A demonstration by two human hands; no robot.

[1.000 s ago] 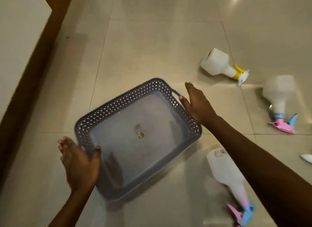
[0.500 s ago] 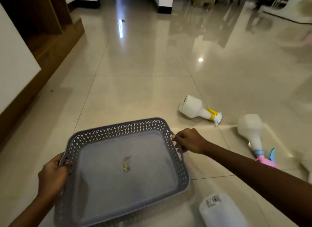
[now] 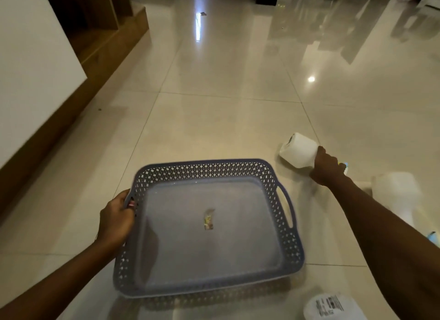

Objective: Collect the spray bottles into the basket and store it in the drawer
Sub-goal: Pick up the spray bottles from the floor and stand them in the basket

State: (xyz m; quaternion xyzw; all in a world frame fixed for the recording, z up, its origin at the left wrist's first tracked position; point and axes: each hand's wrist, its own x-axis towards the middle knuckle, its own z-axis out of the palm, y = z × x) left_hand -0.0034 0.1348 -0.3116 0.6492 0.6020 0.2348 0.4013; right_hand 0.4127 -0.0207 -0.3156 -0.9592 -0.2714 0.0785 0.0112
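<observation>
A shallow grey-blue perforated basket (image 3: 204, 169) lies on the tiled floor, holding only a small scrap of label. My left hand (image 3: 116, 218) grips its left rim. To the right, my right hand (image 3: 327, 167) is closed around the neck of a white spray bottle with a yellow collar (image 3: 297, 153) that lies on its side on the floor. A second white spray bottle (image 3: 400, 196) lies further right, partly behind my right forearm. The base of a third white bottle (image 3: 333, 307), with a barcode label, shows at the bottom edge.
A wooden cabinet base with a white panel (image 3: 35, 69) runs along the left side. Glossy tiled floor (image 3: 226, 81) stretches ahead, with furniture legs and reflections far back.
My right hand let go of the basket's right handle and moved right onto the yellow-collared bottle. My left hand stays on the left rim. The view tilted up slightly.
</observation>
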